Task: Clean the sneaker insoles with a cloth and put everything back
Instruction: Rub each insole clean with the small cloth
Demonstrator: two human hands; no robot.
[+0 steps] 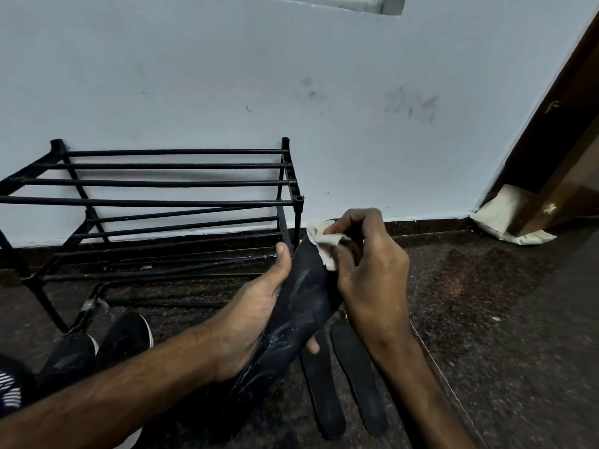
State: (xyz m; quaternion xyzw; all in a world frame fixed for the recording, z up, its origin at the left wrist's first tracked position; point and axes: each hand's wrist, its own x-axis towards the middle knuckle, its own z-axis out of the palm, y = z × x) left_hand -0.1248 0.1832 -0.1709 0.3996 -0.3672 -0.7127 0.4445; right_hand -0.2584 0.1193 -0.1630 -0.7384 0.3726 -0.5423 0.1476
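My left hand (252,312) grips a long black insole (304,293) from its left edge, thumb on top, and holds it tilted above the floor. White dust specks cover its surface. My right hand (369,273) pinches a small beige cloth (321,241) and presses it on the insole's far end. Two more black insoles (321,393) (359,377) lie side by side on the dark floor just below my right wrist. A pair of black sneakers (126,335) with white soles stands at the lower left, beside the rack's leg.
A black metal shoe rack (162,183) with bare bars stands against the white wall on the left. A wooden door (567,140) is at the right, with a folded pale paper wedge (509,215) at its foot. Dark speckled stone floor (486,319) spreads to the right.
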